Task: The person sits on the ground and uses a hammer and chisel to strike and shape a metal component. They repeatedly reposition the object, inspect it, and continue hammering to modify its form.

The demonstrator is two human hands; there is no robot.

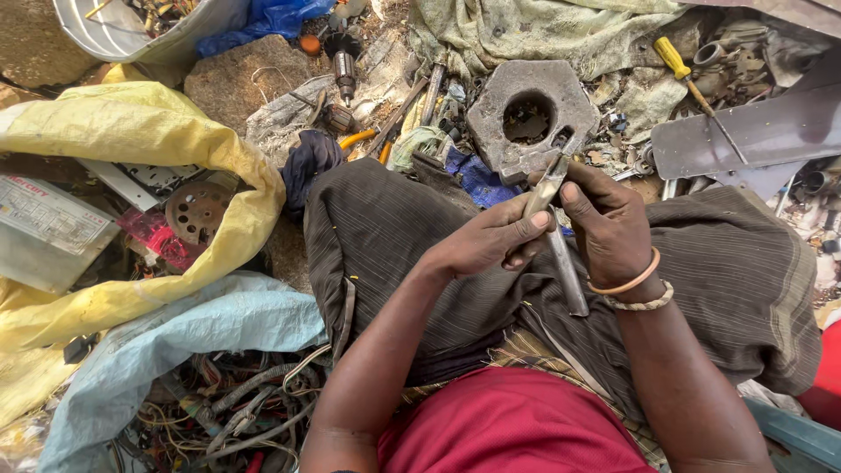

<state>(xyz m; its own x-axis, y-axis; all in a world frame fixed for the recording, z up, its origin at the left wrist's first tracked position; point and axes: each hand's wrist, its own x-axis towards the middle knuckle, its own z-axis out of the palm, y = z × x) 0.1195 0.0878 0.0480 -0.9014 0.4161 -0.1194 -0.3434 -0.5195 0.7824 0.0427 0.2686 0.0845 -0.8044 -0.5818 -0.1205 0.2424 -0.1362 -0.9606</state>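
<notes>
Head view: left hand [491,241] and right hand [609,223], fingers of both closed around one metal tool [561,250], two bangles [635,289] on right wrist.

- My left grip [491,241] and right grip [609,223] meet over my lap, both on the metal tool [561,245].
- The hexagonal block [530,114] lies just ahead.
- The sack [131,131] sits left, the screwdriver [688,74] far right.

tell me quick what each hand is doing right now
Left hand: closed on the metal tool, thumb pressed near its top.
Right hand: closed on the same metal tool from the other side.
</notes>
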